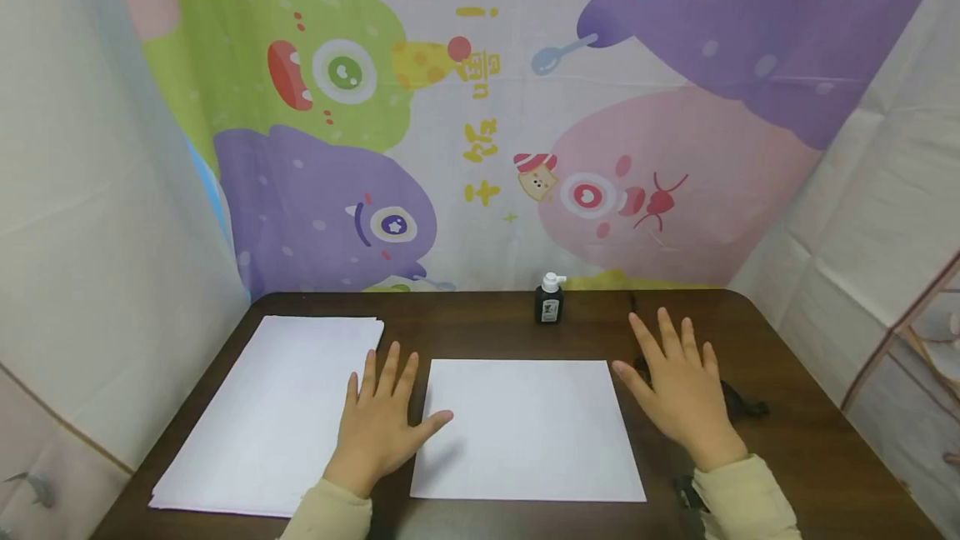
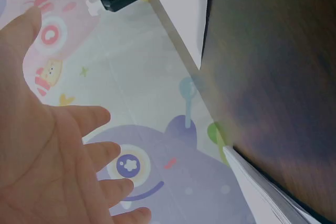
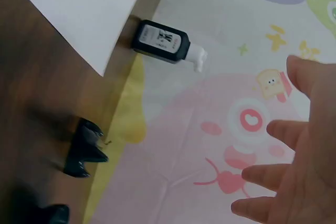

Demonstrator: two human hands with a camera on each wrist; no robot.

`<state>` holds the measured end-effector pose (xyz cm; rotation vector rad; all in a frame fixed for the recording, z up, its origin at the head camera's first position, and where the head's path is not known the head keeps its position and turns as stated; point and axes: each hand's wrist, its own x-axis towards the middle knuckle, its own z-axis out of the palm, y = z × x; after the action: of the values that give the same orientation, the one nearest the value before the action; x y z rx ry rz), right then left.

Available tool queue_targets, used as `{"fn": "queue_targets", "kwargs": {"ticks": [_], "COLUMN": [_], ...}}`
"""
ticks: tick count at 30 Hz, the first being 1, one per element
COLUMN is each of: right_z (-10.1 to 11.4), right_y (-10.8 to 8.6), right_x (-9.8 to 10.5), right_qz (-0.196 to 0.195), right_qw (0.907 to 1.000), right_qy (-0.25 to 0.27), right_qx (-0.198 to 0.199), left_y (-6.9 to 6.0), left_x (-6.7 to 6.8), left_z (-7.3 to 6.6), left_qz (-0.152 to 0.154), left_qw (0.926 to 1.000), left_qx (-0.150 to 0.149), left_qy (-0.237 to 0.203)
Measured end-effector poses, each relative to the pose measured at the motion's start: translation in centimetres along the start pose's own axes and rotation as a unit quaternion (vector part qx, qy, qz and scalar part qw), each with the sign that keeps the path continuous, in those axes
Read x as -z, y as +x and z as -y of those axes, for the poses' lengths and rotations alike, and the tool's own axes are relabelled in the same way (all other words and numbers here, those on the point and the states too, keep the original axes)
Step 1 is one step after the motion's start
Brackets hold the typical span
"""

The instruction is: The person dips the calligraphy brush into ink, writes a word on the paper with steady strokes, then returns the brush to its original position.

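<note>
A single white sheet (image 1: 525, 432) lies flat on the dark wooden table. Over the gap between it and a stack of white paper (image 1: 262, 407), the left hand (image 1: 381, 423) is raised with fingers spread, its thumb over the sheet's left edge. The right hand (image 1: 686, 398) hovers beyond the sheet's right edge, fingers spread too. Both palms face away from the head camera, and neither hand holds anything. In the wrist views the left hand (image 2: 58, 156) and the right hand (image 3: 299, 156) show bare palms and parted fingers.
A black bottle (image 1: 549, 303) with a white pump top stands near the table's back edge. A black object (image 1: 744, 403), partly hidden by the right hand, lies on the right; the right wrist view shows its pointed parts (image 3: 84, 150). A cartoon-printed cloth (image 1: 487, 248) hangs behind.
</note>
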<state>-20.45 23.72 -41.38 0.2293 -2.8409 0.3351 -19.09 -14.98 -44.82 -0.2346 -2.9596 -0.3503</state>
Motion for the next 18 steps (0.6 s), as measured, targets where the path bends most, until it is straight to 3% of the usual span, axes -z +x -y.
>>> {"fn": "queue_targets", "kwargs": {"ticks": [10,18], "right_z": [-0.6,-1.8], "right_y": [1.8,3.1], "right_x": [3.6,4.6], "right_qz": [-0.076,-0.058], "right_qw": [0.9946,0.9848], "right_qy": [0.069,0.164], "right_qx": [0.017,0.0], "left_y": [-0.2,-0.6], "left_x": [1.0,1.2], "left_z": [0.1,-0.3], "left_qz": [-0.01,0.01], "left_qw": [0.9989,0.9959], "left_qx": [-0.028,-0.047], "left_qy": [-0.035,-0.077]}}
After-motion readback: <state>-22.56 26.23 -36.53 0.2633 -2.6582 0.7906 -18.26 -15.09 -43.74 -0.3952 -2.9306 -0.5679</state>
